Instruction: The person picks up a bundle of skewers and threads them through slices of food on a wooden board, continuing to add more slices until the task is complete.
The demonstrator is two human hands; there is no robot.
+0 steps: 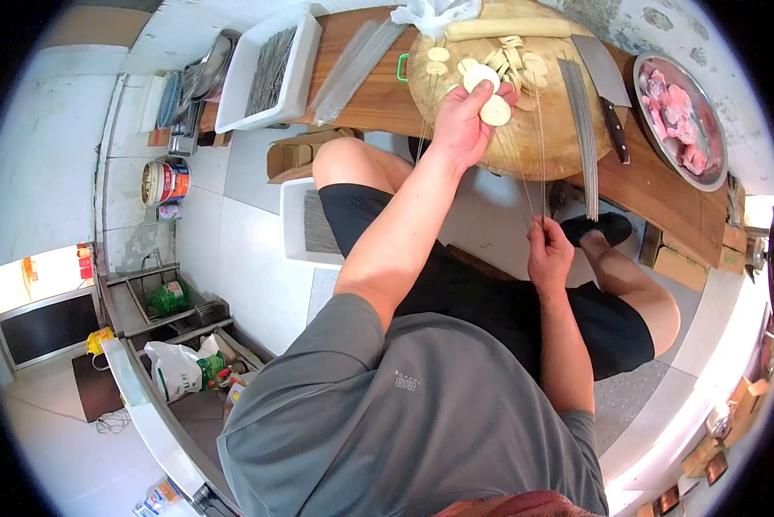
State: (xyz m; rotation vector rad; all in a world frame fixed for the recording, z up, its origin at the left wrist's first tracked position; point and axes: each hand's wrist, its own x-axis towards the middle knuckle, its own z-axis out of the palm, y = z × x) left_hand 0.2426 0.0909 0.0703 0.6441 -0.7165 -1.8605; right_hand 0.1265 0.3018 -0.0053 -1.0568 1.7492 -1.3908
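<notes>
My left hand (460,131) is over the round wooden chopping board (562,148), its thumb and fingers closed on pale round slices (495,111). Lower and to the right, my right hand (550,257) pinches the near ends of thin skewers (541,164). These run up toward the slices; whether their tips pierce any is too fine to tell. More cut slices (513,57) lie on the board beyond my left hand, below a long pale roll (509,28). Some slices (438,55) at the board's left have thin skewers near them.
Right of the slices lie a skewer bundle (583,138) and a cleaver (600,71). A metal bowl (712,155) of raw meat stands at far right. Left are bagged skewers (358,69) and a white tray (307,53) of skewers. Another white tray (294,226) sits beside my leg.
</notes>
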